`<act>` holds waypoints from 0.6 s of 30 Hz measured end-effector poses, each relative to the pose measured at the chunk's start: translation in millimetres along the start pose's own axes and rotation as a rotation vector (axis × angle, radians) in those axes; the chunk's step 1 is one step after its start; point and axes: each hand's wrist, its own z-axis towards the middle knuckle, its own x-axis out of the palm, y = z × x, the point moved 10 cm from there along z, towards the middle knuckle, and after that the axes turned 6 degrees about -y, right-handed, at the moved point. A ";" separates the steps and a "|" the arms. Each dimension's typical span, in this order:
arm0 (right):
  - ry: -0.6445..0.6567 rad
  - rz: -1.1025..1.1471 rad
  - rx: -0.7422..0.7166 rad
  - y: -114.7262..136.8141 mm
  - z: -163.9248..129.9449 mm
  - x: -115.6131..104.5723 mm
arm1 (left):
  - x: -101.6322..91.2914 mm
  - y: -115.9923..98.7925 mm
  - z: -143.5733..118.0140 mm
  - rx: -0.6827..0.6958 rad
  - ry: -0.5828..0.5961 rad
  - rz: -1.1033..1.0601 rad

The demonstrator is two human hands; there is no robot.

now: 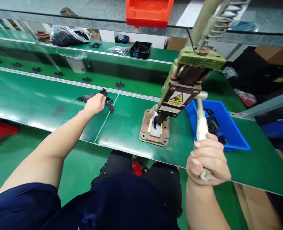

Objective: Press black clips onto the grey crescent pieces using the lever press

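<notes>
While fisted on the press lever (200,127), right hand (207,159); left hand (95,103) loosely curled over black curved parts (109,103).

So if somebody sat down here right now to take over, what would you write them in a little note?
Left hand: stretched out over the pile of black curved parts on the green table, touching them; whether the fingers grip one is hidden.
Right hand: closed around the press lever.
A black part sits under the hand press, on its base plate.
Blue bin right of the press holds more black parts.
More single parts lie along the belt behind.
Done: one part loaded.
Left: whether it is pressed yet cannot be told; the pile remains.
</notes>
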 end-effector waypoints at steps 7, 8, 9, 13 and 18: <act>0.007 0.007 -0.005 4.2 0.5 2.7 | 64.5 -108.8 -63.1 -0.445 0.379 -1.106; 0.013 0.005 -0.003 4.2 0.5 2.9 | 70.6 -132.9 -70.3 -0.428 0.424 -1.176; 0.015 0.001 -0.001 4.0 0.6 2.6 | 76.4 -154.1 -75.9 -0.421 0.461 -1.219; 0.019 -0.012 0.002 3.8 0.9 1.7 | 94.8 -212.5 -81.1 -0.424 0.528 -1.268; 0.011 -0.034 -0.001 3.9 1.9 2.4 | 107.2 -252.4 -76.3 -0.417 0.589 -1.260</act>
